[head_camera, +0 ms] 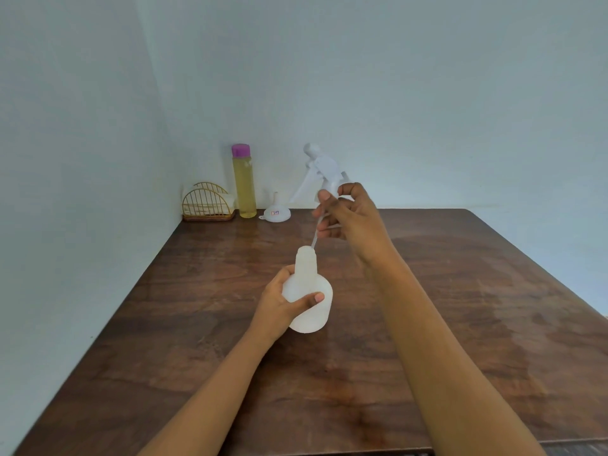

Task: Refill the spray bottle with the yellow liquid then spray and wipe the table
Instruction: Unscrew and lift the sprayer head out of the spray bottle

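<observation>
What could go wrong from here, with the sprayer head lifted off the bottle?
1. The dip tube ends at the spray bottle neck; it may catch there and tip the bottle, though the left hand grips it.
2. The tube may drip onto the table if the right hand swings the spray head aside.
3. The funnel lies by the yellow liquid bottle; pouring without it would likely spill.
</observation>
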